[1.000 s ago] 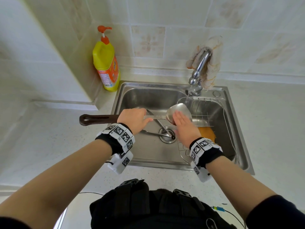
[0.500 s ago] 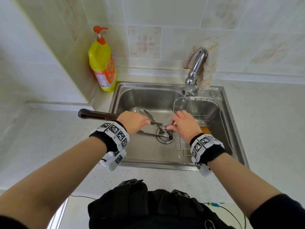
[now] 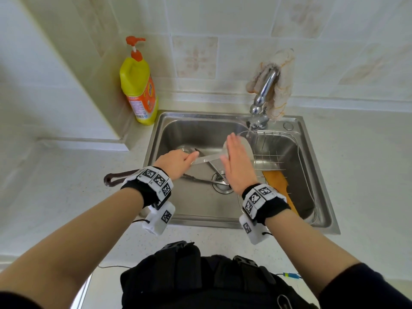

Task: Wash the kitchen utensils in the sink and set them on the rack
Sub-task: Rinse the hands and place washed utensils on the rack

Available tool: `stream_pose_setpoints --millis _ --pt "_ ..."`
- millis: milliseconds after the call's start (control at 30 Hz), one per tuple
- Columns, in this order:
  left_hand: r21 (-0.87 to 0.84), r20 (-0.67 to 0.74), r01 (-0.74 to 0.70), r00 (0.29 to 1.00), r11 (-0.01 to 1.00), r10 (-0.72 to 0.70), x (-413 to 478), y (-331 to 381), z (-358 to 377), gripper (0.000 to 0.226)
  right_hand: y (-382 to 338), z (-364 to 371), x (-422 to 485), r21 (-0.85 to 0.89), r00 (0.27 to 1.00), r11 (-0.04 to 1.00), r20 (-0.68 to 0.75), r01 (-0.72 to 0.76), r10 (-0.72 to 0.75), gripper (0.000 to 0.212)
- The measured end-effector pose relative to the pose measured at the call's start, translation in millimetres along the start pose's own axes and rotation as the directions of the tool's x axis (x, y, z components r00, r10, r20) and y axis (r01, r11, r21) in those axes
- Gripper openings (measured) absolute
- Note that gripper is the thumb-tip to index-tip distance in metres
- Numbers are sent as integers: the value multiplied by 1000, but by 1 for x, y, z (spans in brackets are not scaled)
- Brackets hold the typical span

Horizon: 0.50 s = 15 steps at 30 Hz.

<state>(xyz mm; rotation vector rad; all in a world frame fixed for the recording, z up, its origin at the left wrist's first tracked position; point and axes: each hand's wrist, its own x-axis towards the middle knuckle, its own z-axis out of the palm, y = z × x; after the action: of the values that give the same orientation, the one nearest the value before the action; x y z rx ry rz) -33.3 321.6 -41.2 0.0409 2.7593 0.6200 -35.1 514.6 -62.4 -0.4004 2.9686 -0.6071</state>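
I am holding the big ladle [image 3: 207, 159] over the sink [image 3: 200, 130], in the middle of the frame. My left hand [image 3: 176, 162] is curling tight round its handle. My right hand [image 3: 237, 166] is lying flat on the ladle's round bowl, fingers straight and together. The wire rack [image 3: 274, 148] is sitting in the right side of the sink, with a wooden spatula [image 3: 276, 184] lying in it. A yellow soap bottle [image 3: 138, 85] is standing at the upper left.

Brushed steel sink [image 3: 196, 130], shiny metal ladle [image 3: 248, 148], wooden spatula [image 3: 278, 184], glossy plastic bottle [image 3: 138, 85], chrome tap [image 3: 264, 90]
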Motion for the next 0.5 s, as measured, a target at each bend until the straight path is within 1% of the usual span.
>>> stream_pose_setpoints --millis 33,67,100,133,167,200,233,267,300,333,367,400,433,467,500 --pt "14 -6 8 1000 1000 -8 3 0 2 57 8 -3 8 80 995 992 -8 -96 97 66" --pt "28 -12 16 1000 999 -15 5 0 3 57 15 -4 13 101 987 982 7 -158 158 69" --pt "29 -14 31 999 999 -31 9 0 5 57 16 -4 15 72 987 984 28 -161 159 68" --pt "27 -18 46 999 999 -45 12 0 6 57 12 -3 15 27 994 994 44 -104 103 65" --pt "14 -18 65 998 998 -65 16 1 7 57 9 -2 18 2 998 1000 67 -16 16 60" --pt "1 -21 78 997 997 -78 19 2 8 57 7 -3 20 26 996 998 72 59 -61 57" --pt "-11 -26 85 996 996 -85 22 3 9 56 10 -5 26 66 995 995 66 73 -77 56" --pt "-19 -35 89 995 996 -90 24 4 8 56 15 -9 35 102 999 994 43 29 -34 57" --pt "-32 -41 101 994 994 -103 26 5 9 56 22 -13 44 139 998 989 36 -50 46 58" --pt "-48 -42 111 993 993 -113 28 5 10 55 27 -14 49 135 992 983 53 -122 116 57" --pt "-62 -37 122 991 991 -125 29 4 11 55 28 -13 49 97 986 982 65 -160 154 56" --pt "-75 -29 134 990 988 -137 31 5 14 56 26 -9 47 55 990 990 57 -130 127 55" --pt "-85 -23 146 989 986 -148 33 6 16 56 23 -5 44 35 998 998 41 -57 56 53" --pt "-94 -19 155 987 983 -157 34 6 18 56 20 -4 41 32 999 999 42 30 -31 52" --pt "-110 -17 165 986 980 -167 36 8 21 56 24 -3 42 48 995 996 64 78 -81 50"
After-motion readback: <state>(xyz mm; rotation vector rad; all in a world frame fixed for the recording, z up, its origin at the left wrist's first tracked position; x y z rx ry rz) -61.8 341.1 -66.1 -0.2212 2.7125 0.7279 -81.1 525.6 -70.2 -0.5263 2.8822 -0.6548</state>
